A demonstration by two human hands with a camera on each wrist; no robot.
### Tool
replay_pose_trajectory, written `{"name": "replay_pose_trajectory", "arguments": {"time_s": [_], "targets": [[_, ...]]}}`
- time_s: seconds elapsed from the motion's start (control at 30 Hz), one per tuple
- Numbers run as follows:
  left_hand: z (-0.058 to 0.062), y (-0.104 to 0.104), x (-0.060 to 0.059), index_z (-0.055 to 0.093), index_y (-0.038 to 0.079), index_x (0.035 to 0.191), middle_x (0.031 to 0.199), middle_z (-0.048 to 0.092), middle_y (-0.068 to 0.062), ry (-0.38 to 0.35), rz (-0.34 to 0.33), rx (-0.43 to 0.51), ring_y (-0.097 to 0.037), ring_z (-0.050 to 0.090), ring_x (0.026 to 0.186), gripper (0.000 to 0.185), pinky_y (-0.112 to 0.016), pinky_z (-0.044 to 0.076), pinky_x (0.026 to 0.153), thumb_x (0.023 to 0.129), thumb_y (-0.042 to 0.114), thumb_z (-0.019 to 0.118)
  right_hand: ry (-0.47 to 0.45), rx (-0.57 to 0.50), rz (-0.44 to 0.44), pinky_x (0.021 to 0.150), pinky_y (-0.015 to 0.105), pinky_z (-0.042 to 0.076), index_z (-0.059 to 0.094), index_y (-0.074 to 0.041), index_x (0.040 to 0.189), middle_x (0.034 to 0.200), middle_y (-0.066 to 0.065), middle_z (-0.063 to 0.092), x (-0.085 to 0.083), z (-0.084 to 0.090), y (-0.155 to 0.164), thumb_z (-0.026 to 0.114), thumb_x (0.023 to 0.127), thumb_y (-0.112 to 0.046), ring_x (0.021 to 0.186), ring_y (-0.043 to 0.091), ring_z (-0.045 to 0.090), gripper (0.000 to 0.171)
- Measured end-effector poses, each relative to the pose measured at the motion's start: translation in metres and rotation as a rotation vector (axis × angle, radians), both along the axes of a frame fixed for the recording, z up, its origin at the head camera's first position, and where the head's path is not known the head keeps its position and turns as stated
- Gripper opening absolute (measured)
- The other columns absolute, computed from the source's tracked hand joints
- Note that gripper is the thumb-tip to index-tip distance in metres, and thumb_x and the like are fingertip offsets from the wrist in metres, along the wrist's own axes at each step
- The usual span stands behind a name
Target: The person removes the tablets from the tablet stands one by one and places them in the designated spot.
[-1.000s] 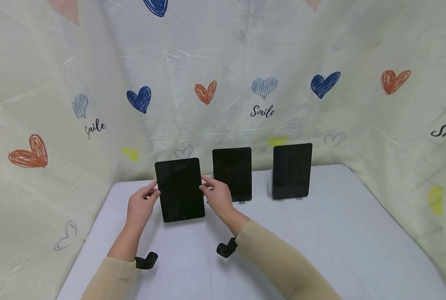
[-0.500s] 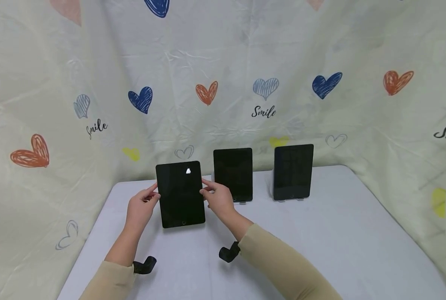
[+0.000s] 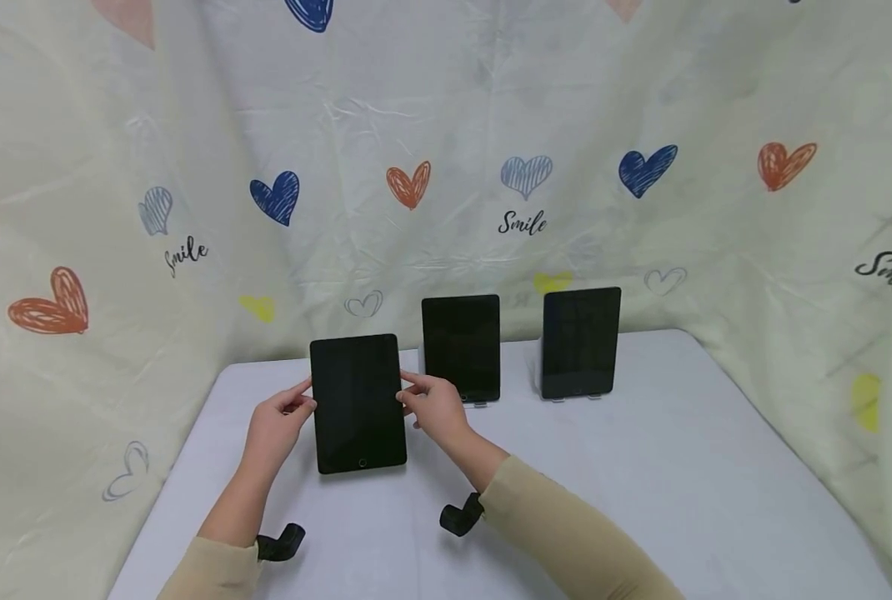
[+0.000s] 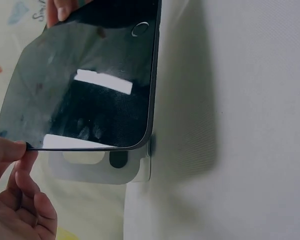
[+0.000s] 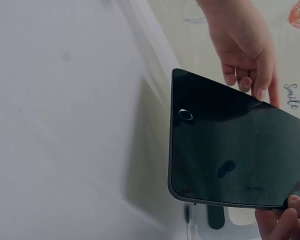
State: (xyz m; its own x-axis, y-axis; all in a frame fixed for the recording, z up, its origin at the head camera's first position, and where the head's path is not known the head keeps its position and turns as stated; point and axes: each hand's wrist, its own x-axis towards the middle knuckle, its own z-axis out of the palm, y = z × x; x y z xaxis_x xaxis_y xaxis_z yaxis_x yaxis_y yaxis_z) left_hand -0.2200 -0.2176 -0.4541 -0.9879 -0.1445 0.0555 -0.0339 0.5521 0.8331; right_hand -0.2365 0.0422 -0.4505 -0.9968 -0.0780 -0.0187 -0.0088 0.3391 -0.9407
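Note:
A black tablet (image 3: 359, 404) is held upright between both hands, its dark screen and round button toward me. My left hand (image 3: 275, 423) pinches its left edge between thumb and fingers. The right hand (image 3: 438, 408) pinches the opposite edge at about the same height. Both wrist views show the tablet's shadow on the white table, beside its lower edge. Behind the tablet, a pale stand (image 4: 97, 172) with cut-outs shows in the left wrist view; the tablet hides it in the head view.
Two more black tablets, a middle one (image 3: 461, 346) and a right one (image 3: 581, 343), lean on stands at the back of the white table (image 3: 641, 483). A curtain (image 3: 461, 108) printed with hearts hangs behind the table.
Both hands have brought the tablet lower in the head view, away from the table's back edge, keeping their grip on its sides. The other two tablets have stayed put.

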Motion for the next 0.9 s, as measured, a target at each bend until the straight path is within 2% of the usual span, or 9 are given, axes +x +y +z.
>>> {"name": "replay_pose_trajectory", "arguments": {"time_s": [0.1, 0.33, 0.6, 0.9], "targets": [[-0.002, -0.001, 0.002, 0.055, 0.018, 0.143, 0.112, 0.065, -0.012, -0.029, -0.003, 0.007, -0.026, 0.054, 0.101, 0.045, -0.027, 0.048, 0.073, 0.099, 0.024, 0.061, -0.020, -0.012, 0.015, 0.059, 0.031, 0.055, 0.064, -0.021, 0.135, 0.091, -0.001, 0.069, 0.003, 0.000, 0.000, 0.068, 0.095, -0.017, 0.083, 0.029, 0.072, 0.041], [-0.007, -0.005, 0.009, 0.057, 0.016, 0.142, 0.111, 0.066, -0.011, -0.043, -0.008, 0.002, -0.025, 0.055, 0.100, 0.044, -0.028, 0.046, 0.074, 0.099, 0.023, 0.061, -0.062, -0.015, 0.032, 0.060, 0.030, 0.055, 0.063, -0.019, 0.136, 0.090, 0.000, 0.068, 0.010, -0.004, -0.002, 0.068, 0.095, -0.016, 0.082, 0.027, 0.072, 0.041], [-0.012, -0.008, 0.018, 0.058, 0.013, 0.141, 0.108, 0.066, -0.010, -0.077, -0.011, 0.027, -0.024, 0.051, 0.096, 0.043, -0.029, 0.044, 0.072, 0.099, 0.021, 0.062, -0.097, -0.074, 0.048, 0.055, 0.029, 0.053, 0.064, -0.013, 0.134, 0.087, 0.002, 0.068, 0.016, -0.010, -0.005, 0.069, 0.094, -0.012, 0.079, 0.030, 0.071, 0.041], [-0.018, -0.012, 0.023, 0.058, 0.010, 0.140, 0.104, 0.066, -0.009, -0.152, -0.046, 0.026, -0.025, 0.052, 0.096, 0.044, -0.031, 0.045, 0.074, 0.098, 0.018, 0.062, -0.158, -0.074, 0.060, 0.055, 0.028, 0.052, 0.062, -0.012, 0.136, 0.085, 0.003, 0.068, 0.022, -0.019, -0.004, 0.070, 0.093, -0.010, 0.073, 0.025, 0.070, 0.044]]}}
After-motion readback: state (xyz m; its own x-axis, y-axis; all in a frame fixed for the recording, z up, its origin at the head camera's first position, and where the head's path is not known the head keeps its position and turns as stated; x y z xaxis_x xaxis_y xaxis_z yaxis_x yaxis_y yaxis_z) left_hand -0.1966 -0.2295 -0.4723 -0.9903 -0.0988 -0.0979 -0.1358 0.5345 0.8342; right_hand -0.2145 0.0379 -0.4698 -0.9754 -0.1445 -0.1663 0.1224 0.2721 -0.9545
